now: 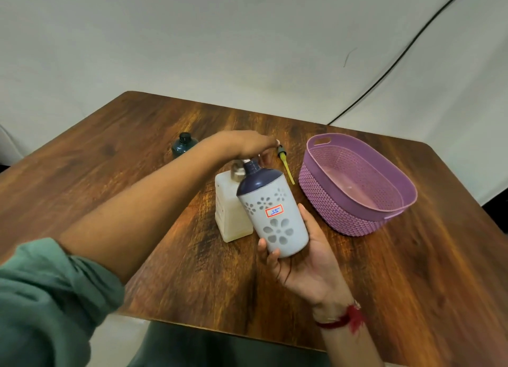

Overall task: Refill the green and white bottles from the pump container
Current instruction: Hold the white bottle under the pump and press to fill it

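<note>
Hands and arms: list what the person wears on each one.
The left hand is bare; a green sleeve is bunched near the elbow of that arm. The right hand is bare too, with a red thread tied round the wrist, a tuft hanging from it. No rings show.

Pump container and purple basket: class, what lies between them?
Head view: the white bottle, held by the right hand; farther back, a yellow-tubed pump head.

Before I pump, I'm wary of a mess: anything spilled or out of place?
No spill shows. Only a loose pump top with a yellow tube lies flat on the table beside the purple basket.
</note>
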